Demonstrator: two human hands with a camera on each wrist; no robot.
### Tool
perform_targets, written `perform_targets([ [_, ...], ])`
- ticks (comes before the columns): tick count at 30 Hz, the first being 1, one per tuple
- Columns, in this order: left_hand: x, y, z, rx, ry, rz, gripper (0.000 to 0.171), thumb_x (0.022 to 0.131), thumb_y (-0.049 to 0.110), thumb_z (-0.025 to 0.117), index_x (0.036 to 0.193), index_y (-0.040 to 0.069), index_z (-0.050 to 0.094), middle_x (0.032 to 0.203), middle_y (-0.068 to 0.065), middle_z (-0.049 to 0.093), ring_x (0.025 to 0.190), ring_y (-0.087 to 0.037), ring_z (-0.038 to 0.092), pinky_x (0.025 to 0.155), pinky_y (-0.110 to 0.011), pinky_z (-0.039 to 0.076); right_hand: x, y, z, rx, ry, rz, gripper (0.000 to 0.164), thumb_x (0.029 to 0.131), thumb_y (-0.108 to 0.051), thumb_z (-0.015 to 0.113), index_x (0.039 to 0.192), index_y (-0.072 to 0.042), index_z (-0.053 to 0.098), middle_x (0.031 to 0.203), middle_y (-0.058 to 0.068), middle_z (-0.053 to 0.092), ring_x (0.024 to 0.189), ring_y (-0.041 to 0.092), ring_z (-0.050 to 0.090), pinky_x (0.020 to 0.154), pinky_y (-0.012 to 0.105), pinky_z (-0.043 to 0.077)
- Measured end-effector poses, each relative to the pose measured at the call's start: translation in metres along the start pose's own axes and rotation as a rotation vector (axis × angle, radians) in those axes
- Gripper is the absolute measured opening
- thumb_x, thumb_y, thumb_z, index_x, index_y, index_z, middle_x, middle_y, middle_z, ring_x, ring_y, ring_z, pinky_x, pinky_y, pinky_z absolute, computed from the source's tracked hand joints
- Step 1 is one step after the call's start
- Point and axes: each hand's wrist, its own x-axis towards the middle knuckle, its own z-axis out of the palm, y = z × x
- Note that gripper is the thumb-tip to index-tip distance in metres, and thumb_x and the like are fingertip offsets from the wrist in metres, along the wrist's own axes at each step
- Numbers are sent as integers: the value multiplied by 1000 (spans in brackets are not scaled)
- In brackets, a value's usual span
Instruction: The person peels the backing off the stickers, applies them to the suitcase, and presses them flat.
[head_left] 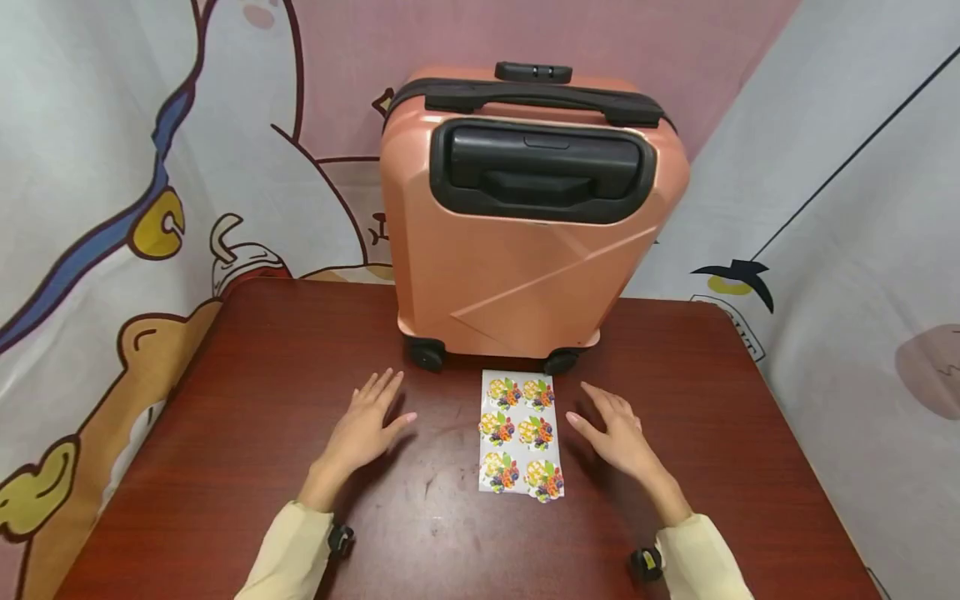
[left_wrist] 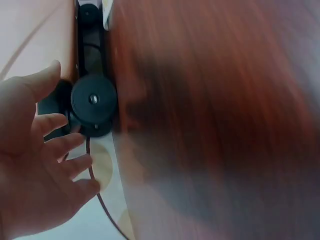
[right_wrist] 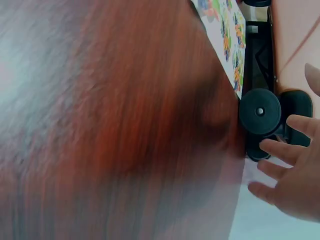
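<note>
An orange-pink hard-shell suitcase (head_left: 517,275) stands upright toward the back of the table, its black wheels near a sheet of fruit stickers (head_left: 520,446). The sheet lies flat and bears several colourful fruit pictures. To its left, my left hand (head_left: 363,429) holds nothing, with fingers extended and thumb apart. On the other side, my right hand (head_left: 618,433) is likewise empty, its fingers reaching forward beside the sheet. Each wrist view shows a suitcase wheel (left_wrist: 94,100) beyond the spread fingers of that hand, the right one being the wheel (right_wrist: 260,111) by the sheet's corner.
The dark red-brown wooden table (head_left: 225,467) carries the suitcase and the sheet. Behind and at both sides hangs a cartoon-printed cloth (head_left: 840,208). On top of the case are a carry handle (head_left: 543,104) and a combination lock (head_left: 532,73). A black wrist strap (head_left: 341,540) shows at the left sleeve.
</note>
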Motion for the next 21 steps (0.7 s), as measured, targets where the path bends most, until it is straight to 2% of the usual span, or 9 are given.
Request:
perform_targets([
  [5,14,15,10,-131,-53,-5,63,88,31,59,139,1,35,139,-21,36,127,-38,32,101,-52,27,8,-3,4,202,-84,37,60,88,-33,60,133,1,41,132,23,44,122,40,35,96,57,29],
  [10,26,31,22,-177,-106,-10,59,89,29,59,136,0,39,135,-19,43,123,-37,39,100,-48,30,16,-6,9,382,-161,97,51,89,-18,60,130,5,41,126,26,47,116,40,44,93,52,36],
  [15,35,43,35,-236,-164,-5,55,89,25,58,134,-2,40,133,-20,45,122,-38,39,100,-49,30,20,-4,13,491,-171,131,44,87,0,56,128,7,43,126,27,47,114,40,45,91,44,39],
  [21,47,53,49,-341,-169,-13,50,90,18,57,131,-4,42,124,-20,53,112,-34,50,94,-47,37,25,-3,16,628,-180,217,43,88,5,51,129,10,39,128,30,43,116,40,43,84,26,44],
])
